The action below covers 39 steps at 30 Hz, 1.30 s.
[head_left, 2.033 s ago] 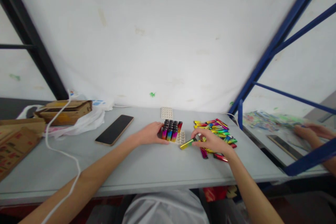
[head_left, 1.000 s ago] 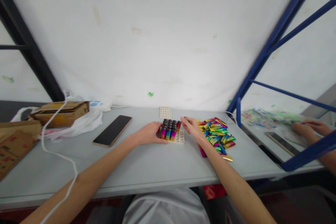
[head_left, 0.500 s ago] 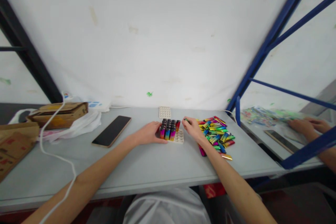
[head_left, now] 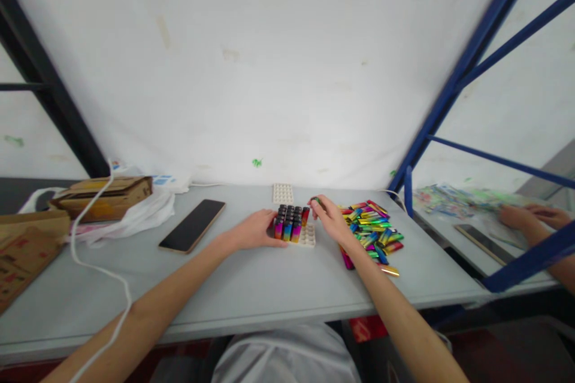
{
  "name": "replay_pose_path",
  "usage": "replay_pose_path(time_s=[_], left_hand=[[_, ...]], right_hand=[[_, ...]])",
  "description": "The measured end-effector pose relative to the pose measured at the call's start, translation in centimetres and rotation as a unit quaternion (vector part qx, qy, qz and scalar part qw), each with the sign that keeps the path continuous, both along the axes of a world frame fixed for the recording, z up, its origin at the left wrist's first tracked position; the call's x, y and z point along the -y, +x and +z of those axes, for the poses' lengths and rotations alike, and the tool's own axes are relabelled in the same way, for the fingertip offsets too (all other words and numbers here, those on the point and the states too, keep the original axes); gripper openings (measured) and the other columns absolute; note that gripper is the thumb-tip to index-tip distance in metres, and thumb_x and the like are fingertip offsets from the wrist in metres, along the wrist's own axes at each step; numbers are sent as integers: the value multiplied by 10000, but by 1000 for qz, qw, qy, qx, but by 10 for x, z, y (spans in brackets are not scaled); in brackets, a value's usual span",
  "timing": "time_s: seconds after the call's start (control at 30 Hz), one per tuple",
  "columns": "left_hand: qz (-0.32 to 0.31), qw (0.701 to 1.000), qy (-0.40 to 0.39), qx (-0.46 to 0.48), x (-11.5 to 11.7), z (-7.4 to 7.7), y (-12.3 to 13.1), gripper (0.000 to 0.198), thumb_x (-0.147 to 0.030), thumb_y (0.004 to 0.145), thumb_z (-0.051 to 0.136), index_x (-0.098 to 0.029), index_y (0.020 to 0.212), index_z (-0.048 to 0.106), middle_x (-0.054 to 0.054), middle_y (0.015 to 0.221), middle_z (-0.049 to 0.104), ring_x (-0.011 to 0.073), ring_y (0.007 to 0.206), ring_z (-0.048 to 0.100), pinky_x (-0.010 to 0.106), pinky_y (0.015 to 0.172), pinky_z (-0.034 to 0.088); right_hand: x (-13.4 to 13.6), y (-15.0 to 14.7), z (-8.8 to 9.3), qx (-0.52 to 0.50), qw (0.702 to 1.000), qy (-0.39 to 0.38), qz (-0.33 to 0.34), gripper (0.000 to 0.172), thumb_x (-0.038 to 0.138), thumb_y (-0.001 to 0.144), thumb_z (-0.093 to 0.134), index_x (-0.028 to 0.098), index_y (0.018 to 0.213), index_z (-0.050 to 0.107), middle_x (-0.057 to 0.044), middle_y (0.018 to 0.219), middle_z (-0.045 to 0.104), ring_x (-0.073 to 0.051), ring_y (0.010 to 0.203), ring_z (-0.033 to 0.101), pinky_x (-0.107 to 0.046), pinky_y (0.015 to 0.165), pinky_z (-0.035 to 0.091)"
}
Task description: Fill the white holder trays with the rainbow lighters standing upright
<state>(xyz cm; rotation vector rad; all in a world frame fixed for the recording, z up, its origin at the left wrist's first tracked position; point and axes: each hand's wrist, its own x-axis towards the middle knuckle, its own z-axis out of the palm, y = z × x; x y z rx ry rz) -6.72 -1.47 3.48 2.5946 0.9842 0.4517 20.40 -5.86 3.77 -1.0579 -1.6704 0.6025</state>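
Observation:
Rainbow metallic lighters (head_left: 288, 230) with black tops stand upright in close rows on the left part of a white tray (head_left: 308, 243) with round holes. A red lighter (head_left: 305, 216) stands at the back right of the group. My left hand (head_left: 259, 229) is curled round the tray's left side, thumb in front, against the lighters. Just right of the tray, raised a little, my right hand (head_left: 329, 217) pinches a lighter (head_left: 317, 199), whose dark end shows above the fingers; the rest of it is hidden. Beside that hand lies a loose pile of shiny coloured lighters (head_left: 375, 227).
A second white holed tray (head_left: 283, 193) lies by the wall. On the left are a phone (head_left: 193, 226), a cardboard box (head_left: 105, 198), plastic bags and a white cable (head_left: 101, 268). Blue metal posts (head_left: 431, 125) stand right; beyond them another person's hands (head_left: 525, 215) are at work.
The lighter in my right hand has tilted, so more of its end shows above the fingers. My left hand stays at the tray. The view has shifted slightly.

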Motion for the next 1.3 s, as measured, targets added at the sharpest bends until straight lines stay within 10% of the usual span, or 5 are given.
replay_pose_path(time_s=[0.7,1.03,1.3], left_hand=[[-5,1000,-10,4,5,7,1,619,-666,772,827,-174,1131,722,126,1126,796,357,1053,744,386,905,567],[5,1000,6,4,3,4,0,658,-727,734,821,-185,1093,722,129,1137,797,367,1050,745,401,932,573],[13,1000,9,-2,3,5,2,636,-750,720,802,-194,1015,711,144,1089,784,378,1022,736,426,936,572]], right_hand=[[3,5,-3,91,994,13,60,353,546,998,683,219,1113,752,25,747,579,-163,695,557,-292,693,497],[6,31,20,71,996,21,-40,440,629,1010,617,208,993,743,-50,885,747,-207,793,677,-333,761,547],[39,102,17,363,922,64,-119,477,570,1063,555,204,1298,751,-189,1353,720,-348,1292,655,-542,1157,481]])
